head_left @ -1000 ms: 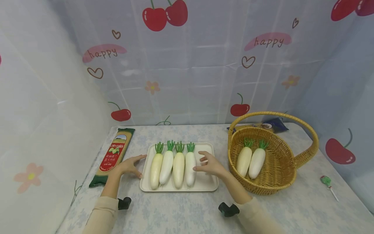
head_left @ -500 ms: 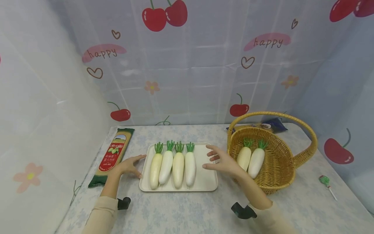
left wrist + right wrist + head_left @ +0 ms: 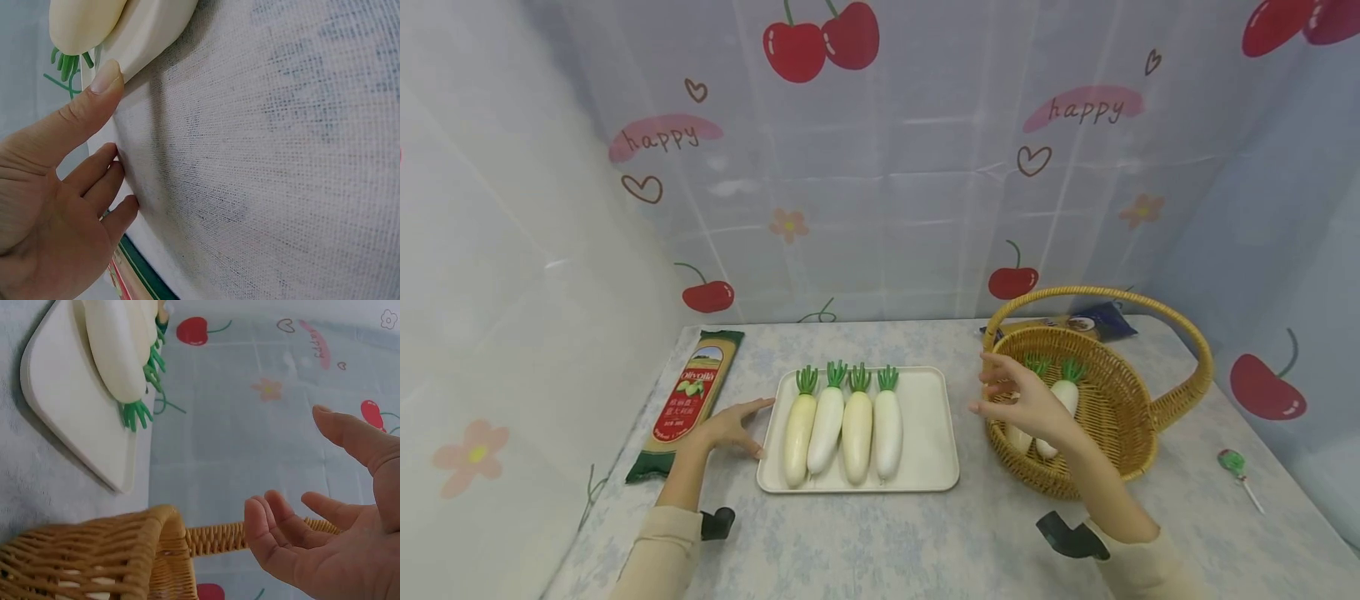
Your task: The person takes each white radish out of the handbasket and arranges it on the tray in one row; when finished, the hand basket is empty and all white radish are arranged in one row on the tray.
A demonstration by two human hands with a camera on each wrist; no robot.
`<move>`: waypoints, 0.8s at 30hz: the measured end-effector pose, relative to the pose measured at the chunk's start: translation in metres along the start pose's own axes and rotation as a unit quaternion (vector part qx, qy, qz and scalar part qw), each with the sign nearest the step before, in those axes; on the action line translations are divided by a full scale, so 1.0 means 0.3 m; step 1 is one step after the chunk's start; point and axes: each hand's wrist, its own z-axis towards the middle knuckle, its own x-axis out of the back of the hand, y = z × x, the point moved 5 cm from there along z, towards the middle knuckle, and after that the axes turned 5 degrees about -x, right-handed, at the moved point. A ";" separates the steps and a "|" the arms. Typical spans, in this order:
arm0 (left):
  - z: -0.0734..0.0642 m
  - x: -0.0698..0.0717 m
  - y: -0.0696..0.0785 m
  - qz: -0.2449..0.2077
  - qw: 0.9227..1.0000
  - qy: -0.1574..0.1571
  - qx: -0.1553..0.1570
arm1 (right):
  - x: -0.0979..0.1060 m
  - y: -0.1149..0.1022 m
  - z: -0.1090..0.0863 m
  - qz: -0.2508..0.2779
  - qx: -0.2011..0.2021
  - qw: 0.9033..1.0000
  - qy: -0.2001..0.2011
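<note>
Several white radishes with green tops, the rightmost one [image 3: 888, 433] among them, lie side by side on a cream tray [image 3: 932, 467]. My left hand [image 3: 724, 429] rests at the tray's left edge, its thumb [image 3: 107, 81] against the rim in the left wrist view. Over the left side of a wicker basket [image 3: 1112, 433] hovers my right hand [image 3: 1028, 407], fingers loosely bent and holding nothing. Inside the basket lie two more radishes, one [image 3: 1066, 396] partly behind the right hand and the other mostly hidden by it.
A red and green pasta packet [image 3: 688, 404] lies left of the tray. Behind the basket is a dark blue packet [image 3: 1105, 322]. A lollipop [image 3: 1240, 475] lies at the far right. The basket's tall handle [image 3: 1097, 291] arches above it.
My right hand has moved right, from beside the rightmost radish on the tray to over the basket, carrying nothing. My left hand has stayed at the tray's edge.
</note>
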 end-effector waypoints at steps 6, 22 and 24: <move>-0.001 0.000 0.003 0.010 1.000 0.002 0.005 | 0.066 0.036 -0.019 -0.014 -0.011 1.000 0.013; -0.001 0.000 -0.006 -0.002 1.000 0.002 0.000 | 0.185 0.209 -0.036 -0.051 -0.120 0.991 0.024; 0.002 -0.002 -0.003 0.007 1.000 0.002 0.005 | 0.192 0.223 -0.039 -0.052 -0.132 0.990 0.024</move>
